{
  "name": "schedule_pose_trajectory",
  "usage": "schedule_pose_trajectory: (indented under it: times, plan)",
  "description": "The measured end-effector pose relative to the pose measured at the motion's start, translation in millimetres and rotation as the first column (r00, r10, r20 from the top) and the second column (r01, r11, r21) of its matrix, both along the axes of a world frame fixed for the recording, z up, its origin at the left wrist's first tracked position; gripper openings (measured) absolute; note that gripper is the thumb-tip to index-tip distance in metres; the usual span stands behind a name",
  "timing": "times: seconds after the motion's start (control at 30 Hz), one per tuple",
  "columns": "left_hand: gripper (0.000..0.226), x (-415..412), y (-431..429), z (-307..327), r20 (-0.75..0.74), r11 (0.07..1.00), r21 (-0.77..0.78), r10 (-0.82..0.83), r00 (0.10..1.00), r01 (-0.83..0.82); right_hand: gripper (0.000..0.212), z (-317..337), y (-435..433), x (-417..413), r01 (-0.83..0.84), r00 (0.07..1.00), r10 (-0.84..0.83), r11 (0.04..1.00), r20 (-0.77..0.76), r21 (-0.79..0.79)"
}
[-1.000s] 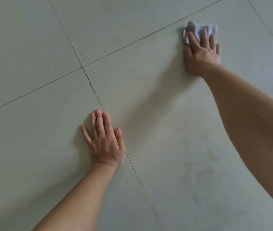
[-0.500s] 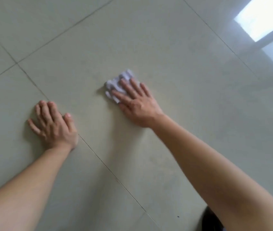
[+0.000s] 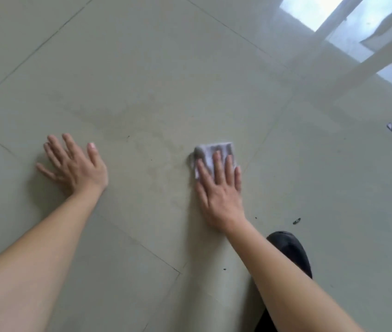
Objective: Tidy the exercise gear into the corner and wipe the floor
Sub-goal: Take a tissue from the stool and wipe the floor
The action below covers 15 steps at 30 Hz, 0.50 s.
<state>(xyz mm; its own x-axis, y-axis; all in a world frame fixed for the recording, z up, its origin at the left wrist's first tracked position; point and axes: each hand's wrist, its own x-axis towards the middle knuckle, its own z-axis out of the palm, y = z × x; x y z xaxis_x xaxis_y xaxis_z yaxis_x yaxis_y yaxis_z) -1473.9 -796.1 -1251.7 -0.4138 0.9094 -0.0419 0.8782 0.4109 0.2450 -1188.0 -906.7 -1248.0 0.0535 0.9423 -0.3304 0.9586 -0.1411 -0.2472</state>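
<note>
Pale grey-green tiles make up the floor, and the white cloth lies flat on it at the middle of the view, just left of a grout line. The right hand presses on the cloth's near half with fingers straight and slightly spread, gripping nothing. A flat palm like this likely spreads the pressure, so the cloth slides without bunching. The left hand is planted on bare tile well to the left, its fingers also straight and splayed, holding nothing. It seems to prop up the person's leaning weight. A dark shape, perhaps a shoe or knee, shows beside the right forearm. Small dark scraps lie on the tiles to the right, not yet wiped, and a window reflection shines at far right. No exercise gear is in view.

A second ago the right arm was stretched far out with the cloth. Now the cloth is drawn back near, level with the left hand. Half a second ago the right fingers angled left; now they point straight away.
</note>
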Motion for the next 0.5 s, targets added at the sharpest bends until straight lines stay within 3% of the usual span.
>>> schedule_pose_trajectory:
  times: [0.1,0.17,0.33,0.5]
  plan:
    - [0.068,51,28,-1,0.048,0.996,-0.008,-0.090,0.995,0.090,0.055,-2,-4,41,-0.303,0.953,0.302,0.953,0.019,0.021]
    - [0.067,69,50,-3,0.017,0.985,0.005,-0.175,0.984,0.175,0.056,-4,24,83,-0.376,0.926,0.377,0.926,0.038,-0.010]
    - [0.076,66,91,-22,-0.028,0.980,-0.022,-0.197,0.980,0.196,0.061,2,119,171,-0.041,0.994,0.044,0.999,0.099,-0.030]
    - [0.071,60,90,-29,-0.056,0.982,0.021,-0.188,0.981,0.189,0.057,1,216,208,0.316,0.942,-0.315,0.949,0.120,0.012]
